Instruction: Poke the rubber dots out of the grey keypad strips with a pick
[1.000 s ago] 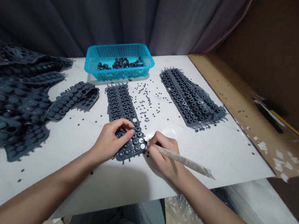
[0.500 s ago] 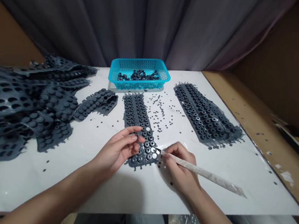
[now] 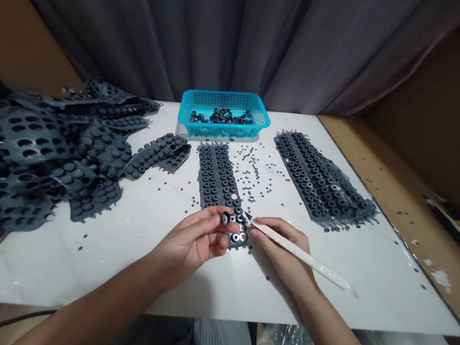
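Between the thumb and fingertips of my left hand (image 3: 197,234) is a small black rubber ring (image 3: 225,218) with a pale centre. My right hand (image 3: 283,245) grips a white stick-like tool with a dark pointed tip (image 3: 307,259), like a pen, its tip just right of the ring. Below both hands lies a dark grey rubber sheet (image 3: 217,179) set with rows of round ringed pieces. Several white discs sit on its near right part. My left hand covers the sheet's near left corner.
A turquoise basket (image 3: 222,131) with loose black pieces stands at the back. Another grey rubber sheet (image 3: 322,184) lies at right, and a heap of rubber sheets (image 3: 52,161) fills the left. Small dark discs are scattered beside the middle sheet. White scraps (image 3: 441,278) lie at far right.
My left hand has lifted slightly and now shows the small black ring in its fingertips. The tool's tip has come off the sheet's white disc and moved up. The whole view has shifted a little.
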Tool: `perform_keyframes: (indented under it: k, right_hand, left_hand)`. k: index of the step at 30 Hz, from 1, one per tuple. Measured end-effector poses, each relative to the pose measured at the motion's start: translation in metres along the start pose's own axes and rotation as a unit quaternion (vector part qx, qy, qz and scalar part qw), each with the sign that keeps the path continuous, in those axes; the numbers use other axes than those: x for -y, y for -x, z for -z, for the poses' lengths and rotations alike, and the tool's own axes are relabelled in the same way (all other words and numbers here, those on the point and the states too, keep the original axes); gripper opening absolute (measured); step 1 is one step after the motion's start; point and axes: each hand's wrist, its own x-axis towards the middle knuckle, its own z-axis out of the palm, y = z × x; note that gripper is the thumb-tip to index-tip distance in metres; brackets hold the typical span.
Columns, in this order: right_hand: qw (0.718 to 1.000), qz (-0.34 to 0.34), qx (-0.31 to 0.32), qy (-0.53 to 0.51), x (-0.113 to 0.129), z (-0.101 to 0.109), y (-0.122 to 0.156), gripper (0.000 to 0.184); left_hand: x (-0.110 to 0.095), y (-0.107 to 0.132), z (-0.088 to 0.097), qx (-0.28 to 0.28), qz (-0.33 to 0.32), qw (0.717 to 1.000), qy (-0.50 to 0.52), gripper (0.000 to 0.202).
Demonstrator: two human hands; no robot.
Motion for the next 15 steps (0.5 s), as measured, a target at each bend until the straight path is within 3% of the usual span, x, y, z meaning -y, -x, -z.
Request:
perform_keyframes:
  k: [6, 15]
  right_hand:
    - [0.998, -0.048, -0.015, -0.038, 0.0014, -0.0022, -0.0014, 0.027]
    - [1.0, -0.009, 0.007, -0.026, 0.0025, -0.0009, -0.0016, 0.027]
  left_hand:
    - [0.0045, 0.0025, -0.0024, 0.005, 0.018, 0.998, 0.057, 0.012]
    - [0.0102, 0.0089, -0.009, -0.008, 0.031, 0.995, 0.092, 0.009]
